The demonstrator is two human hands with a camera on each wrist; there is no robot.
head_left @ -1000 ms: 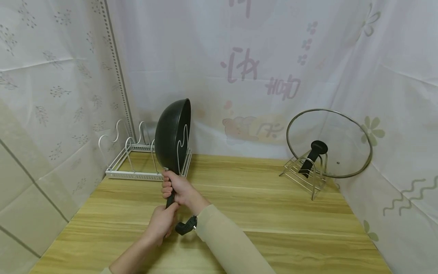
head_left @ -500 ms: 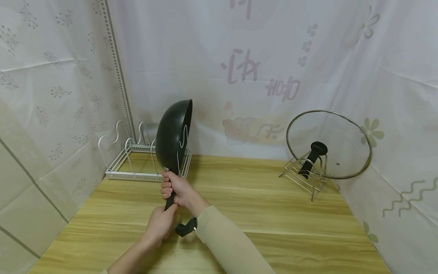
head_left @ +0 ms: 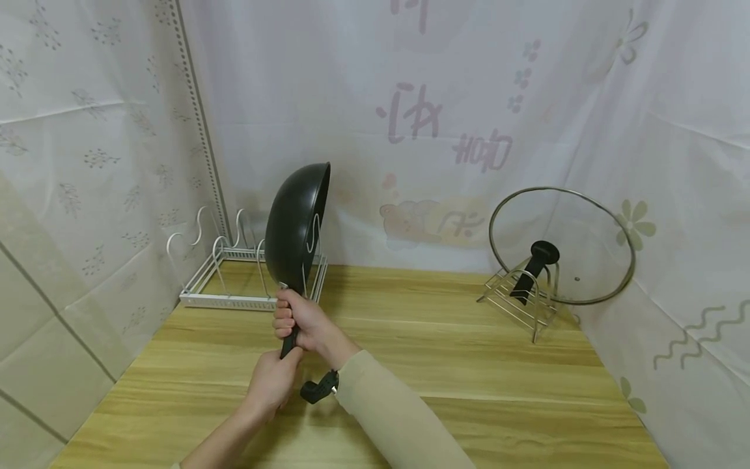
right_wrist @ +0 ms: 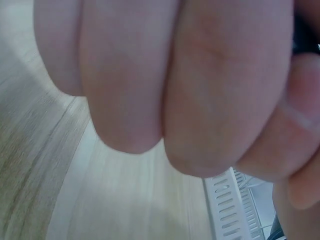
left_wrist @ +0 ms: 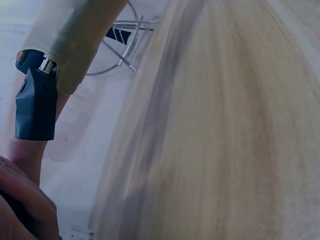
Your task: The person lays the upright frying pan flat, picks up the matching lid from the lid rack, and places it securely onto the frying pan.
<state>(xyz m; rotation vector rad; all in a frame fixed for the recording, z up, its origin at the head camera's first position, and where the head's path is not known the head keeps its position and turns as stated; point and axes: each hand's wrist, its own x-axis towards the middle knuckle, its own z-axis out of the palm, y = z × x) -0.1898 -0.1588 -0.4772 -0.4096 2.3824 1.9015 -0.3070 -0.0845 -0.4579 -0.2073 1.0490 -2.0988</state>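
A black wok stands on its side at the right end of a white wire rack, its open side turned right. One of the rack's curved wires overlaps its rim in the head view. My right hand grips the wok's handle close to the pan, and its curled fingers fill the right wrist view. Lower down, my left hand holds the end of the same handle. That end is mostly hidden by the hand. A black camera mount sits at the right wrist.
A glass lid with a black handle leans in a small metal wire stand at the right. The wood-grain table meets printed curtains at the back and sides.
The wok has tilted a little further, its top edge shifting right and slightly up, and less of its inside shows. Both hands keep their hold on the handle, almost unmoved.
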